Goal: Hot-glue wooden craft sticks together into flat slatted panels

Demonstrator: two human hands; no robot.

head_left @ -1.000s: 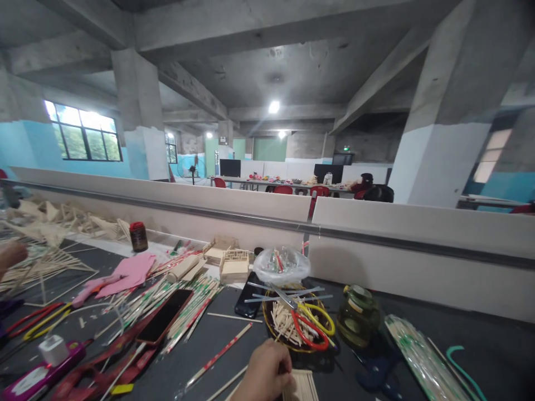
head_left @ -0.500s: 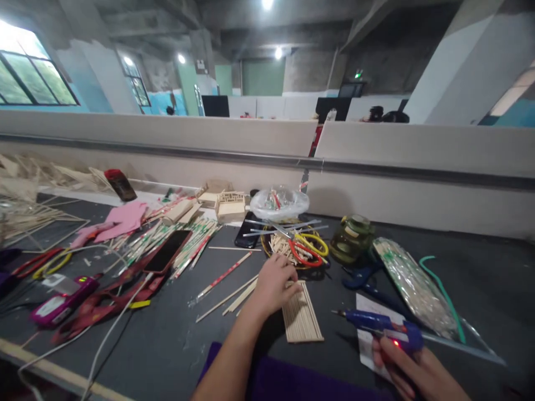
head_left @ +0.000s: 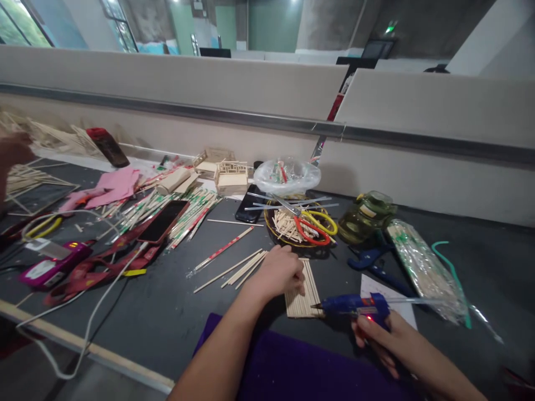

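Observation:
In the head view my left hand (head_left: 281,273) is curled over the panel of wooden sticks (head_left: 301,305), lying side by side on the dark table. Its fingers are pressed together with the tips down on the panel's upper part; their undersides are hidden. My right hand (head_left: 382,337) grips a blue hot glue gun (head_left: 355,305) with a red light on. A clear glue stick (head_left: 413,301) extends from its back. The nozzle points left and is at the panel's lower right edge; whether it touches, I cannot tell. Several loose sticks (head_left: 240,272) lie left of my left hand.
Scissors (head_left: 313,225) lie over a basket of short sticks (head_left: 284,223). A green jar (head_left: 368,217), blue pliers (head_left: 371,262) and a plastic-wrapped pack (head_left: 426,267) stand or lie right. Left are a phone (head_left: 163,221), cables and another person's hand (head_left: 14,150).
The glue gun has moved left to the panel's edge with my right hand. My left fingers, spread before, are now curled onto the panel. Another person's hand has appeared at far left. The view has tilted down.

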